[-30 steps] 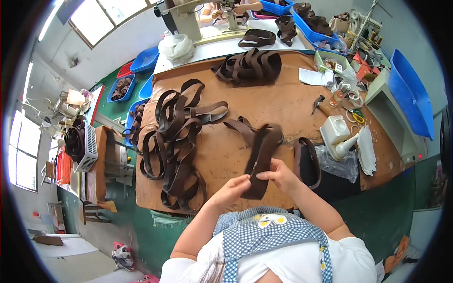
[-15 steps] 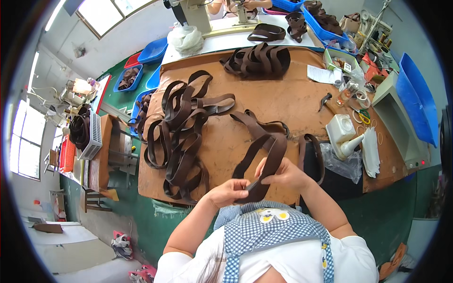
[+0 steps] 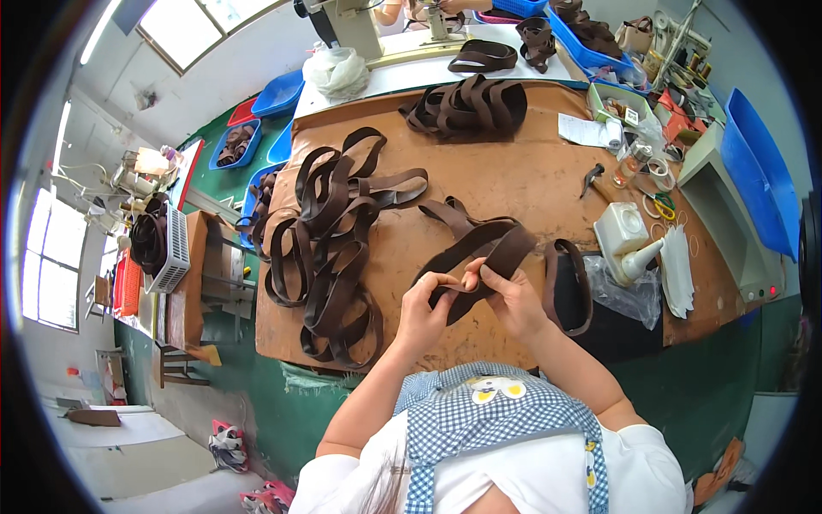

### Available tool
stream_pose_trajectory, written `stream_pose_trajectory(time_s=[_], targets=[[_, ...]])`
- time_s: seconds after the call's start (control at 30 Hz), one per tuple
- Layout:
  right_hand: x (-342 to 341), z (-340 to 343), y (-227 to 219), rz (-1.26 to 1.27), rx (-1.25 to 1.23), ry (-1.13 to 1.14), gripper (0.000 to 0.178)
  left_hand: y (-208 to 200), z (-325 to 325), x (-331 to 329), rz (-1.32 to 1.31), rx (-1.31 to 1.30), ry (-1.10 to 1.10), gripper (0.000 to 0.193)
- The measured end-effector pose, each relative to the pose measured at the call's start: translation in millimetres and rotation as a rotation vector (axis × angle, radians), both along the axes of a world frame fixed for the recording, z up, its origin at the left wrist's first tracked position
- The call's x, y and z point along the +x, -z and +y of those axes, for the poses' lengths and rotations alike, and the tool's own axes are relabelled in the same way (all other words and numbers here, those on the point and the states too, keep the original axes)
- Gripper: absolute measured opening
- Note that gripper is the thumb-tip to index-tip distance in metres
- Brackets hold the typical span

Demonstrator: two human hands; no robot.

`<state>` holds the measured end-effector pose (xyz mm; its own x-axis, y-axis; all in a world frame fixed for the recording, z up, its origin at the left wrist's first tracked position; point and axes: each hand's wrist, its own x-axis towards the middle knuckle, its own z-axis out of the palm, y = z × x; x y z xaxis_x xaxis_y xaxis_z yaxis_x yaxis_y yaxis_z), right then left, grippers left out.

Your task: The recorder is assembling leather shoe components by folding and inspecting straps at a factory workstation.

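A long dark brown strap [image 3: 511,249] is held in front of me above the brown-topped table [image 3: 411,338], its far loop resting on the surface. My left hand [image 3: 425,310] pinches its edge, fingers closed. My right hand [image 3: 512,300] grips the same strap just beside it, thumb on top. The two hands almost meet. To their left lies a tangled heap of similar brown straps [image 3: 330,278]. Just right of my right hand, another strap loop [image 3: 567,317] rests over a black sheet [image 3: 629,324].
A pile of brown straps [image 3: 471,107] lies at the far side. On the right are a white squeeze bottle [image 3: 622,233], a hammer [image 3: 595,180], scissors [image 3: 662,206], tape rolls and a blue tray [image 3: 753,176]. Beyond the table, a co-worker's hands [image 3: 437,8] are at a sewing machine [image 3: 355,30].
Both hands have moved forward, away from my body, with the strap. The held strap now slants more to the right and lies lower over the table.
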<state>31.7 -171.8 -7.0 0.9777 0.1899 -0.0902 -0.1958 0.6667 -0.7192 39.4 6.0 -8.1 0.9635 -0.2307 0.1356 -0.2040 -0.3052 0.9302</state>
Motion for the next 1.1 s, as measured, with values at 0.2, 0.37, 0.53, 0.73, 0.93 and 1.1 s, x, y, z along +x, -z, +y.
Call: stream_pose_trajectory(time_s=[0.2, 0.37, 0.53, 0.73, 0.93, 1.1], targets=[[0.9, 4.1, 0.3, 0.058, -0.182, 0.169, 0.018, -11.9, -9.8, -3.0, -0.019, -0.004, -0.052, 0.014], [8.4, 9.7, 17.6, -0.043, -0.619, 0.347, 0.019, -20.6, -18.7, -6.3, -0.44, 0.172, -0.083, 0.017], [1.2, 5.2, 10.9, 0.07, -0.778, 0.253, 0.023, -23.7, -12.9, -19.9, -0.715, 0.502, 0.075, 0.029], [-16.8, -8.0, 8.7, 0.044, -0.643, 0.21, 0.016, -21.3, -14.5, -33.5, -0.582, 0.461, 0.093, 0.029], [-56.7, -25.3, 16.7, 0.249, -0.351, 0.103, 0.031, -41.6, -17.7, -46.4, -0.172, 0.292, 0.223, 0.019], [-80.3, -71.6, -27.4, 0.781, -0.812, -0.422, 0.046, -27.9, -13.4, -49.2, 0.005, 0.339, 0.393, 0.015]])
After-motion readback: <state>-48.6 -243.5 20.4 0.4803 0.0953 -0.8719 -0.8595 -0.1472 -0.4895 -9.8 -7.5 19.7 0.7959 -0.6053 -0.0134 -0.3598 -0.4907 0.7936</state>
